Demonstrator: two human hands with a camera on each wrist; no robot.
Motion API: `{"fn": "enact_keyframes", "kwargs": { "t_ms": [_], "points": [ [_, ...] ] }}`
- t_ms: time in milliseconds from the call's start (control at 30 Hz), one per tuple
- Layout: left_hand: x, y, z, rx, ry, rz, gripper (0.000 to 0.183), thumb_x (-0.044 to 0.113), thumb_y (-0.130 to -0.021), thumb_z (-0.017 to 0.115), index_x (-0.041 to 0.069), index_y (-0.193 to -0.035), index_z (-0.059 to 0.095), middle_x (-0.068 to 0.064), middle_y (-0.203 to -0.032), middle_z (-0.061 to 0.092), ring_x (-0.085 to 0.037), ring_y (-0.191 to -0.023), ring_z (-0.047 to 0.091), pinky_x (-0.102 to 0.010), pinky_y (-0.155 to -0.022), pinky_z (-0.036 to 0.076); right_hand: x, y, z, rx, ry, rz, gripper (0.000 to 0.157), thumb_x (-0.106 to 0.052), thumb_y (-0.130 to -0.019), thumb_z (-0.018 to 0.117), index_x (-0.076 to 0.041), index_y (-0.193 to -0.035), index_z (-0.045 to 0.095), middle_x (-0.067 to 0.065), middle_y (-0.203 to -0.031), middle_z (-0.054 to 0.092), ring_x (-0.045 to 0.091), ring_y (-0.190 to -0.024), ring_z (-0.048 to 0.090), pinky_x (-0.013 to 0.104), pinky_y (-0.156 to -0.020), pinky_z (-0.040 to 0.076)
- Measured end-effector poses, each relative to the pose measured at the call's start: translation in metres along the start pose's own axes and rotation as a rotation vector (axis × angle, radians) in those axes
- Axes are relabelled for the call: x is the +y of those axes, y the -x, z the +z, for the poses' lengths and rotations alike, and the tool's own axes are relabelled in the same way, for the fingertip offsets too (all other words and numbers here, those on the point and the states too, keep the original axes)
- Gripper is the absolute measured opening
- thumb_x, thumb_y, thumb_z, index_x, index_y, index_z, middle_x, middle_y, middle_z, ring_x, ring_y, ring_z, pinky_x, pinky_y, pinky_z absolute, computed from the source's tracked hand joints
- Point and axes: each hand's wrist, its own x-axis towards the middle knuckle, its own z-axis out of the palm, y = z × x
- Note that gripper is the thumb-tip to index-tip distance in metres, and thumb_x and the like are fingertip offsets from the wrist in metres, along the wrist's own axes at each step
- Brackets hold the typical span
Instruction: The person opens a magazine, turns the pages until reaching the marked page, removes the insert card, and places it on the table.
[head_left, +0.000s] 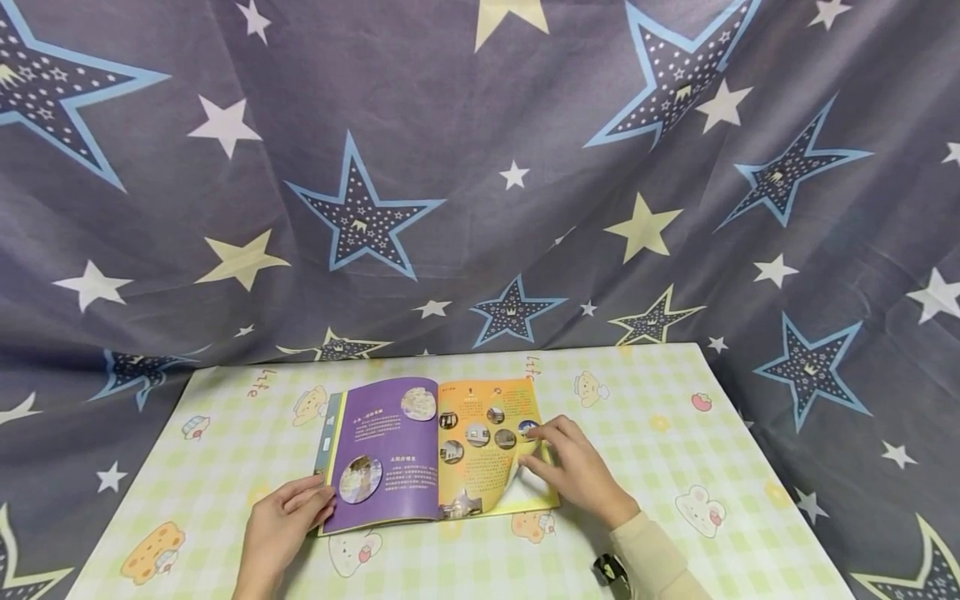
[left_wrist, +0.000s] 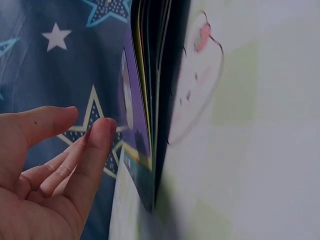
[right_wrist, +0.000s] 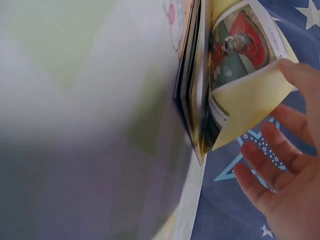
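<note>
An open picture book (head_left: pixel 390 454) lies on the table, a purple page on the left and an orange page (head_left: pixel 470 471) with round photos on the right. My right hand (head_left: pixel 588 477) pinches the outer edge of the orange page, whose lower corner curls up. In the right wrist view, the lifted page (right_wrist: pixel 250 102) shows a yellow underside with a photo, and its edge meets the thumb. My left hand (head_left: pixel 277 527) is by the book's lower left edge. Its fingers (left_wrist: pixel 95 160) are loosely bent beside the book's edge in the left wrist view, holding nothing.
A pale green checked tablecloth (head_left: pixel 637 517) with cartoon prints covers the table. Behind and beside it hangs a dark curtain (head_left: pixel 465 167) with stars. A dark band with a watch-like face (head_left: pixel 611 573) sits at the right wrist, near the cream sleeve (head_left: pixel 652 554).
</note>
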Motion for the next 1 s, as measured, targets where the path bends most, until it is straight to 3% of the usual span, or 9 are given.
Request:
{"fn": "enact_keyframes", "kwargs": {
  "t_ms": [200,533,767,1000],
  "points": [
    [0.011,0.001,0.019,-0.032,-0.005,0.047,0.043,0.014,-0.094,0.072,-0.009,-0.129,0.059,-0.016,-0.106,0.073,-0.018,-0.087,0.073,-0.027,-0.079,0.061,-0.008,-0.005,0.005,0.009,-0.016,0.024,0.05,-0.035,-0.088,0.079,-0.006,-0.126,0.064,0.0,-0.099,0.064,0.02,-0.089,0.066,0.031,-0.078,0.059],
    [0.027,-0.001,0.06,-0.111,0.038,0.169,0.034,0.006,-0.092,0.073,-0.009,-0.121,0.064,-0.021,-0.103,0.072,-0.026,-0.089,0.074,-0.029,-0.077,0.061,-0.021,-0.015,0.013,0.037,-0.014,-0.107,0.046,-0.025,-0.091,0.078,-0.009,-0.131,0.061,0.002,-0.106,0.066,0.018,-0.094,0.066,0.03,-0.08,0.059],
    [0.032,0.0,0.085,-0.213,0.105,0.215,0.035,0.006,-0.093,0.073,-0.012,-0.122,0.063,-0.025,-0.102,0.071,-0.032,-0.088,0.073,-0.032,-0.077,0.062,-0.033,-0.021,0.015,-0.113,-0.218,-0.096,0.034,-0.01,-0.102,0.059,-0.012,-0.136,0.056,0.001,-0.128,0.064,0.014,-0.118,0.06,0.036,-0.098,0.054],
    [0.035,0.006,0.111,-0.302,0.136,0.214,0.039,0.011,-0.09,0.077,-0.01,-0.12,0.065,-0.023,-0.101,0.072,-0.037,-0.09,0.072,-0.033,-0.076,0.062,-0.044,-0.02,0.021,-0.255,-0.309,-0.081,0.041,-0.001,-0.105,0.046,-0.011,-0.145,0.049,0.002,-0.143,0.055,0.016,-0.129,0.053,0.037,-0.106,0.049]
  ]
}}
